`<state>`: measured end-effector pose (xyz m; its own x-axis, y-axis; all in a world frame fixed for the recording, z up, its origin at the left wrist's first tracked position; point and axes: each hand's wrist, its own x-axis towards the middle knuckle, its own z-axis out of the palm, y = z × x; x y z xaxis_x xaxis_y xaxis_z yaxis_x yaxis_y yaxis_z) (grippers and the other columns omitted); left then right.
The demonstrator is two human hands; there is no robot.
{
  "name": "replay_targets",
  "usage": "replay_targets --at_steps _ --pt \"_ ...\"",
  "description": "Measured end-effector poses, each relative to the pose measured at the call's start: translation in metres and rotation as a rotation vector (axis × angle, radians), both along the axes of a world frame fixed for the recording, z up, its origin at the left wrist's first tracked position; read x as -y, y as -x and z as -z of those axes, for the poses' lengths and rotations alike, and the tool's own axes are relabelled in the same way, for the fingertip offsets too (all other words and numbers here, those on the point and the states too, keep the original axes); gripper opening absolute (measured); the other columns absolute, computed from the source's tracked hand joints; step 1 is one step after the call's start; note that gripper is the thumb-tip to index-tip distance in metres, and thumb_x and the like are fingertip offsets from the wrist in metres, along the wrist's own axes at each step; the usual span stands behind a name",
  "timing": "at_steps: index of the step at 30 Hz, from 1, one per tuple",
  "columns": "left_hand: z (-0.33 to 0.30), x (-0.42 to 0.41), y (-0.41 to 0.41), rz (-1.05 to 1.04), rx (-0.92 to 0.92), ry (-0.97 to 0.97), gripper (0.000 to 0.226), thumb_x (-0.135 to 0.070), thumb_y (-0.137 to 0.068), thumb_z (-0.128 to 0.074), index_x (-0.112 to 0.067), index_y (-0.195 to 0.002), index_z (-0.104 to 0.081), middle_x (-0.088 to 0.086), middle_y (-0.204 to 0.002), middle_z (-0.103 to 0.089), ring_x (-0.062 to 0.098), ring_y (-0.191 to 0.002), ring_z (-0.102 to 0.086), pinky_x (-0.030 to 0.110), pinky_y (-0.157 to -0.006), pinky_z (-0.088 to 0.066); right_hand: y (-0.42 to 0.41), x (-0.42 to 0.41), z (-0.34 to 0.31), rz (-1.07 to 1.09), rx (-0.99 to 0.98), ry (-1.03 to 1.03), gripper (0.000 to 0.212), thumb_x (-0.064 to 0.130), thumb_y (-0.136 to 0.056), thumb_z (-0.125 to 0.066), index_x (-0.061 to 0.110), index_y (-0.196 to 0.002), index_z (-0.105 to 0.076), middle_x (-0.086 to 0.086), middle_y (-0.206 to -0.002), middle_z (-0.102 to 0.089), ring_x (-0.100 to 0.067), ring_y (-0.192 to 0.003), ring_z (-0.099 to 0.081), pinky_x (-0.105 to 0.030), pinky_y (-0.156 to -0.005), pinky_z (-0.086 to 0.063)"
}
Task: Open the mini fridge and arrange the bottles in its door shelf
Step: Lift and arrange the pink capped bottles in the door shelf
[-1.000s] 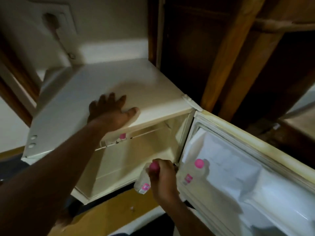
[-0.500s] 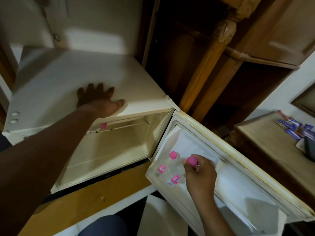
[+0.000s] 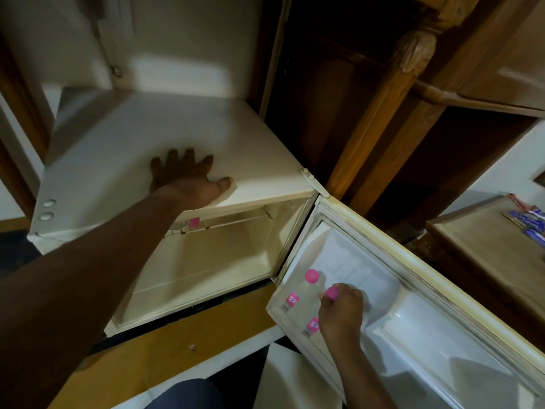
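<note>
The white mini fridge (image 3: 165,134) stands open, its door (image 3: 436,293) swung out to the right. Two clear bottles with pink caps stand in the door shelf (image 3: 280,312). The first bottle (image 3: 306,290) is nearest the hinge. My right hand (image 3: 342,312) is closed around the neck of the second bottle (image 3: 312,326), right beside the first. My left hand (image 3: 188,180) lies flat on the fridge's top, fingers spread. A third bottle (image 3: 191,223) lies on the wire rack inside, mostly hidden by my left arm.
A dark carved wooden cabinet (image 3: 413,93) rises behind the door. A low wooden table (image 3: 477,240) with small blue packets (image 3: 528,222) stands at the right. The fridge sits on a wooden base (image 3: 177,355). My knee (image 3: 188,394) shows at the bottom.
My right hand carried a bottle from the fridge's opening to the door shelf and lowered it in beside the first bottle. My left hand stayed on the fridge top.
</note>
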<state>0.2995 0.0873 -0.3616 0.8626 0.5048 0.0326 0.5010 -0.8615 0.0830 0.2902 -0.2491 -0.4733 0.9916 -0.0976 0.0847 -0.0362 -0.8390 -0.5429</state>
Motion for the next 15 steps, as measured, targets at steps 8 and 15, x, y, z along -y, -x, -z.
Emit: replay_targets --at_steps 8,15 --pt "0.001 0.0 0.0 0.008 0.009 -0.001 0.089 -0.086 -0.083 -0.021 -0.039 -0.158 -0.018 0.005 -0.168 -0.012 0.036 -0.153 -0.008 0.057 -0.12 -0.008 0.001 0.009 0.014 0.04 0.004 -0.02 0.011 0.003 -0.09 -0.061 -0.004 -0.088 -0.069 -0.019 -0.087 -0.068 -0.032 -0.083 -0.066 -0.038 -0.086 -0.055" --pt "-0.001 0.001 0.001 0.009 0.006 -0.001 0.088 -0.084 -0.084 -0.022 -0.038 -0.159 -0.017 0.005 -0.168 -0.012 0.036 -0.153 -0.008 0.056 -0.121 -0.008 -0.005 0.01 0.007 0.057 0.067 -0.11 0.009 0.002 -0.087 -0.067 -0.005 -0.083 -0.069 -0.016 -0.076 -0.068 -0.028 -0.071 -0.067 -0.039 -0.079 -0.06"
